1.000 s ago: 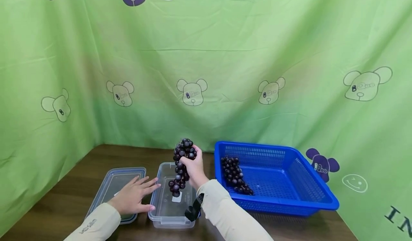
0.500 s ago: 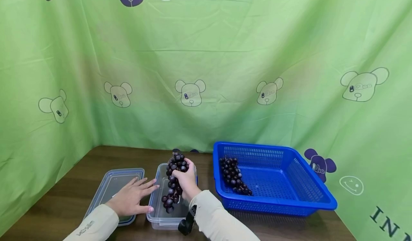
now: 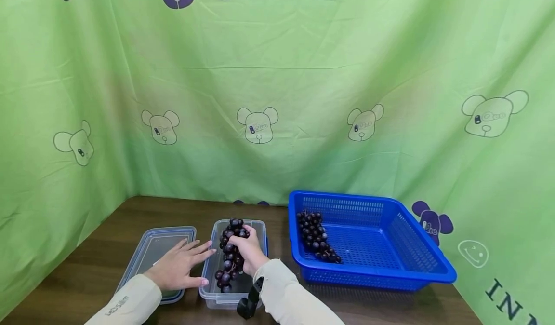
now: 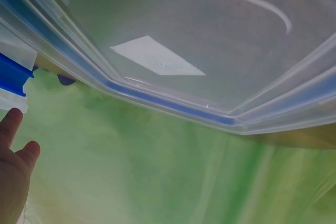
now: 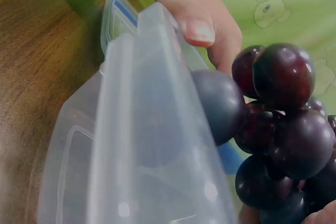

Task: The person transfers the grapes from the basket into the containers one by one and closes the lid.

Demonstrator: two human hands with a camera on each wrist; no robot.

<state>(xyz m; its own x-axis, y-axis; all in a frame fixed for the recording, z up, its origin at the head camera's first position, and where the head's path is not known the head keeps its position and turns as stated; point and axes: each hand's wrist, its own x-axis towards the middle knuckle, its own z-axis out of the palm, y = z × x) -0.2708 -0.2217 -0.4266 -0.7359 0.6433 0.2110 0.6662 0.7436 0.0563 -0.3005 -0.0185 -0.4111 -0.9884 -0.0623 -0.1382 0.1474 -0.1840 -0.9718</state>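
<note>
A bunch of dark purple grapes (image 3: 228, 262) hangs lengthwise within the clear plastic container (image 3: 231, 298). My right hand (image 3: 252, 250) grips it from the right, thumb on top. In the right wrist view, several grapes (image 5: 299, 140) are close up beside the container wall (image 5: 152, 129). My left hand (image 3: 177, 265) is spread flat at the container's left side, its fingertips at the rim; whether they touch is hard to tell. Under that hand lies the container's lid (image 3: 149, 247), clear with a blue seal. The left wrist view shows this lid (image 4: 210, 24) near the fingers (image 4: 10, 129).
To the right stands a blue perforated basket (image 3: 377, 273), with another bunch of dark grapes (image 3: 315, 233) along its left wall. All of it is on a brown wooden table (image 3: 93, 257). A green printed cloth (image 3: 312, 88) encloses the back and sides.
My right hand has lowered the grape bunch from above the container into it, moving down and slightly left. My left hand stays put, as do the basket and lid.
</note>
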